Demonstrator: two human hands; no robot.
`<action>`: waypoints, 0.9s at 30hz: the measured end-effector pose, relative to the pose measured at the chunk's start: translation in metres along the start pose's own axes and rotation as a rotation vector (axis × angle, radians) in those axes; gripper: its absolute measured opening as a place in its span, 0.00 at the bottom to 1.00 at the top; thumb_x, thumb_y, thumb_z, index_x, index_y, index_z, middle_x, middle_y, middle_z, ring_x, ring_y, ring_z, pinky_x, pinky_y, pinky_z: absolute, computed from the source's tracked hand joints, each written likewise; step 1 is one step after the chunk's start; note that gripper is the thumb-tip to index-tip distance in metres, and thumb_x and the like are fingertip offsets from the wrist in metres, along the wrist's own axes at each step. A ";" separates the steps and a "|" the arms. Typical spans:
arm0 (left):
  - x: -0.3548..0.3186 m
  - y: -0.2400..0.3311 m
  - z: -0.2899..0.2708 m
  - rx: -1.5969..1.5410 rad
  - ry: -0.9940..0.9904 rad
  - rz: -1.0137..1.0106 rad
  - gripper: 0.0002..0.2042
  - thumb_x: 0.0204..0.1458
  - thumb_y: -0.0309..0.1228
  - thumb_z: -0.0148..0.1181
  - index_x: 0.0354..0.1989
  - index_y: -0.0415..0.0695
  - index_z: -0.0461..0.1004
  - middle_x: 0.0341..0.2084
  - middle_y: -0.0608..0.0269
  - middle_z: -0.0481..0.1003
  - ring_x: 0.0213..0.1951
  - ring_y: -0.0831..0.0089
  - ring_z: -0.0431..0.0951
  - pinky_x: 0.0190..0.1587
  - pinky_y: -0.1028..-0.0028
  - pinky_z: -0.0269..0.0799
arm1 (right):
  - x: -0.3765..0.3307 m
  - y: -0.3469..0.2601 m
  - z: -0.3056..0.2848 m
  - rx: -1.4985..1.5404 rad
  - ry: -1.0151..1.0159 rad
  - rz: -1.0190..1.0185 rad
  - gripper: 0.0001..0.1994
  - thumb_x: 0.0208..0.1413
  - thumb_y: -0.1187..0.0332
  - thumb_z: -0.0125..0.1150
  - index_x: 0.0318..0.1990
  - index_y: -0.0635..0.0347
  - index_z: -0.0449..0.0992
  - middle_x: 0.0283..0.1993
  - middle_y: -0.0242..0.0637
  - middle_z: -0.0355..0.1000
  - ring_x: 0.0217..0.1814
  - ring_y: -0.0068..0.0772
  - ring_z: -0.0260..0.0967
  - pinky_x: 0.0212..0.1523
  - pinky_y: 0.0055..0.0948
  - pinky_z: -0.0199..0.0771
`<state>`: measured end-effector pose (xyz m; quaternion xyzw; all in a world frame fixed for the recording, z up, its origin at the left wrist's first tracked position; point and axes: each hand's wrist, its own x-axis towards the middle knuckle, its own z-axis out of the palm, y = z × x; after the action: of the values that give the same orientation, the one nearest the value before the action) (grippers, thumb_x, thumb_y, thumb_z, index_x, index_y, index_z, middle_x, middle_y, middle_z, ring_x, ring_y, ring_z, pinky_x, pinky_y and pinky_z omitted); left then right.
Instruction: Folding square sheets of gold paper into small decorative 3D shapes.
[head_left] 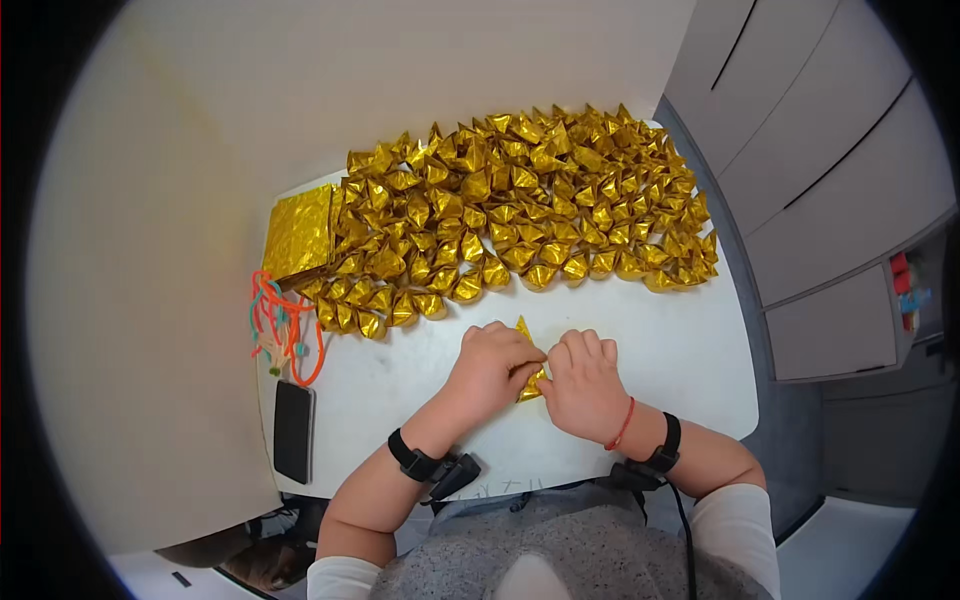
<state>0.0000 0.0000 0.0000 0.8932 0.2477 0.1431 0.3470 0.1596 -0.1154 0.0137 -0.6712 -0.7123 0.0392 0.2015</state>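
Observation:
A piece of folded gold foil paper (531, 387) lies between my hands near the table's front edge. Its pointed ends stick out above and below my fingers. My left hand (493, 368) pinches it from the left, thumb and fingers pressed together. From the right, my right hand (582, 384) grips the same piece with curled fingers, partly covering it. Just beyond my hands stand many gold foil paper ingots (540, 275), boat-shaped with pointed tips, crowded in rows across the back of the table.
A stack of flat gold foil sheets (298, 232) lies at the back left. Orange and teal cords (290, 315) hang by the left edge, above a dark phone (294, 432). The white table (690, 370) meets a wall behind; grey cabinets (830, 200) stand at the right.

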 end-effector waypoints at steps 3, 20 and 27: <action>0.003 0.004 -0.003 0.107 0.009 0.160 0.08 0.47 0.28 0.67 0.37 0.52 0.79 0.37 0.73 0.76 0.43 0.68 0.73 0.45 0.65 0.60 | 0.001 0.000 -0.002 0.016 -0.008 0.014 0.13 0.47 0.64 0.66 0.37 0.58 0.71 0.40 0.39 0.64 0.46 0.41 0.61 0.45 0.43 0.54; 0.005 0.022 -0.014 0.400 -0.079 0.265 0.03 0.51 0.28 0.55 0.32 0.46 0.74 0.31 0.61 0.74 0.41 0.62 0.73 0.49 0.62 0.61 | 0.004 0.013 -0.005 0.129 -0.002 -0.027 0.13 0.45 0.63 0.71 0.35 0.52 0.72 0.38 0.33 0.65 0.45 0.39 0.62 0.44 0.40 0.54; 0.004 0.021 -0.014 0.124 0.069 0.116 0.06 0.48 0.21 0.61 0.32 0.42 0.71 0.29 0.56 0.72 0.36 0.54 0.72 0.42 0.59 0.65 | 0.008 0.024 -0.002 0.276 0.014 -0.001 0.10 0.50 0.62 0.69 0.31 0.54 0.75 0.34 0.33 0.69 0.42 0.40 0.67 0.43 0.43 0.60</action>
<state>0.0045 -0.0035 0.0242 0.9203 0.2158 0.1778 0.2736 0.1827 -0.1052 0.0093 -0.6370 -0.6991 0.1318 0.2969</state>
